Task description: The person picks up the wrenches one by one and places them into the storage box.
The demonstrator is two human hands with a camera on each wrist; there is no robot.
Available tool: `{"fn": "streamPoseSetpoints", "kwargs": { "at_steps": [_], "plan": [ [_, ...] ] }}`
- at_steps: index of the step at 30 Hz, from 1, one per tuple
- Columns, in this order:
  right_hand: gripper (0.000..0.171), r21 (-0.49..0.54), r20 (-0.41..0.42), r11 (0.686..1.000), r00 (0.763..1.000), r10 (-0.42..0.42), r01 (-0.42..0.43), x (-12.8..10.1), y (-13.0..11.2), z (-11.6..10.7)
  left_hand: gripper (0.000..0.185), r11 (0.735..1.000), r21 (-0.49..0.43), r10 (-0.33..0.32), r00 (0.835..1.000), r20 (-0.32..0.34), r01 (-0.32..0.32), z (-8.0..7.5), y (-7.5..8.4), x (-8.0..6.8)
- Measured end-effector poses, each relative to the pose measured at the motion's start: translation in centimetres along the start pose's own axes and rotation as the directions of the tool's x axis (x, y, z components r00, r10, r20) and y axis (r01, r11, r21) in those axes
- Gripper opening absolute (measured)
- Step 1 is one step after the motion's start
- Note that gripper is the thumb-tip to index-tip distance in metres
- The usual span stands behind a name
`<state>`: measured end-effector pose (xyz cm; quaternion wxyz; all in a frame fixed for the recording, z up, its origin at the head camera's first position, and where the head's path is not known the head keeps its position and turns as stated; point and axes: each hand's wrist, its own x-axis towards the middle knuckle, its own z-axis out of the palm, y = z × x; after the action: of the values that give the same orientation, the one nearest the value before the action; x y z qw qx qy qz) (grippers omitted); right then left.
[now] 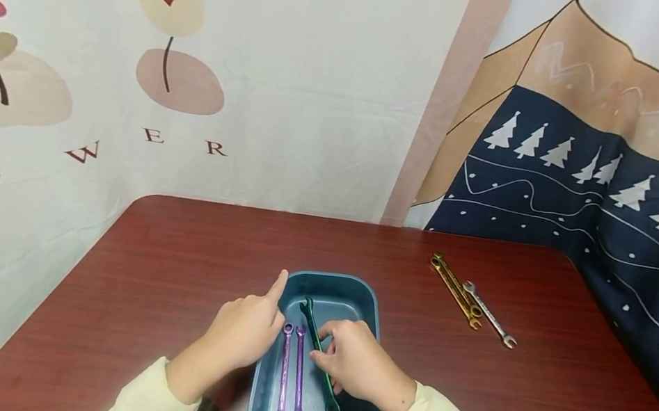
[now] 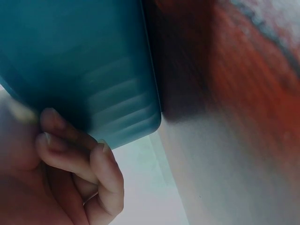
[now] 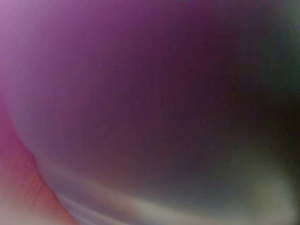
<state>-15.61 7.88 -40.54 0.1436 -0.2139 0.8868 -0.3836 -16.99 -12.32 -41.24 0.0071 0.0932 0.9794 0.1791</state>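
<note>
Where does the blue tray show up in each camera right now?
Head: blue tray sits bottom centre on the table, between both hands.
Left wrist: its outer wall fills the upper left.
Right wrist: only blur, cannot tell.
Shared landmark: left hand beside the tray's wall.

Glossy metal, matt plastic, polished wood.
Shiny purple wrenches (image 1: 292, 372) and green wrench (image 1: 320, 359) in smooth teal tray (image 1: 331, 286); satin-sheened reddish wood-grain counter (image 1: 170, 260).

The head view looks forward and down from the near side over the worktop (image 1: 169, 267) and the teal tray (image 1: 366, 302). The left wrist view sits very close against that tray's outer wall (image 2: 93, 70), sharing it. The right wrist view is a near, unreadable blur.
</note>
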Motion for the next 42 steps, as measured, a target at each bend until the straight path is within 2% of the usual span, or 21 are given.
{"fn": "streamPoseSetpoints", "kwargs": {
  "at_steps": [7,18,21,26,32,42],
  "plan": [
    [0.031,-0.046,0.021,0.999,1.000,0.009,-0.008,0.39,-0.01,0.34,0.069,1.000,0.019,0.006,1.000,-0.010,-0.006,-0.09,-0.01,-0.02],
    [0.016,-0.135,0.045,0.990,0.998,0.052,-0.045,0.58,0.03,0.68,0.069,1.000,0.021,0.006,1.000,-0.008,-0.006,-0.07,-0.03,-0.10],
    [0.012,-0.139,0.058,0.989,0.996,0.062,-0.053,0.64,0.06,0.75,0.069,1.000,0.023,0.006,1.000,-0.007,-0.006,-0.04,-0.09,-0.11],
    [0.024,-0.143,0.069,0.988,0.996,0.061,-0.050,0.61,0.10,0.81,0.068,1.000,0.027,0.010,1.000,-0.007,-0.010,-0.03,-0.14,-0.10],
    [0.013,-0.130,0.085,0.990,0.994,0.067,-0.055,0.51,0.08,0.83,0.068,1.000,0.021,0.011,1.000,-0.007,-0.011,-0.04,-0.11,-0.12],
    [0.014,-0.097,0.114,0.994,0.992,0.055,-0.044,0.37,0.03,0.82,0.069,1.000,0.021,0.016,1.000,-0.014,-0.015,0.05,0.05,-0.16]
  ]
}}
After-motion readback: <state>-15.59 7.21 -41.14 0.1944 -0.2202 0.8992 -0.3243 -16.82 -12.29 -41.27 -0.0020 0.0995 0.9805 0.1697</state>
